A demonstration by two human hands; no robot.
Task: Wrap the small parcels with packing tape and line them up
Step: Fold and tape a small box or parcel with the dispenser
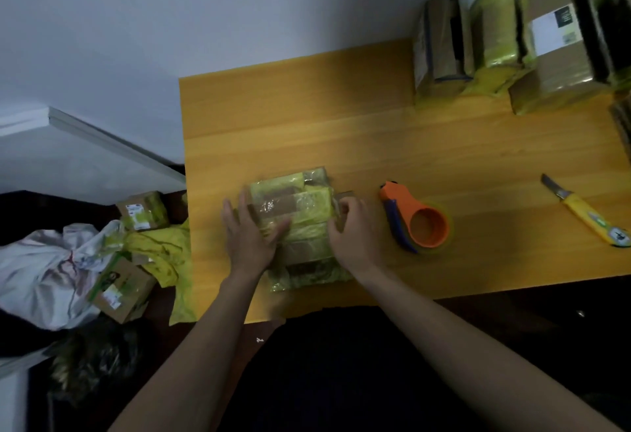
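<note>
The parcel (293, 226) lies on the counter (375, 144) between both hands, a bundle of small boxes under yellow-green film and clear tape. The left hand (247, 237) lies flat on its near-left part, fingers straight and spread, pressing it down. The right hand (348, 230) is at the parcel's right edge with fingers curled in, seemingly pinching a tape end or film there; blur hides exactly what it has.

Just right of the right hand sits the orange tape dispenser (418, 223), untouched. Further right lies a yellow knife (587, 214) with its blade out. Far beyond the right hand, finished parcels (495, 38) stand in a row by the wall.

The risk I see: the bundle looks loosely stacked, so if the left hand lifts before the tape is smoothed, the boxes could shift and the wrap wrinkle. A careless reach rightward could also meet that exposed blade.
</note>
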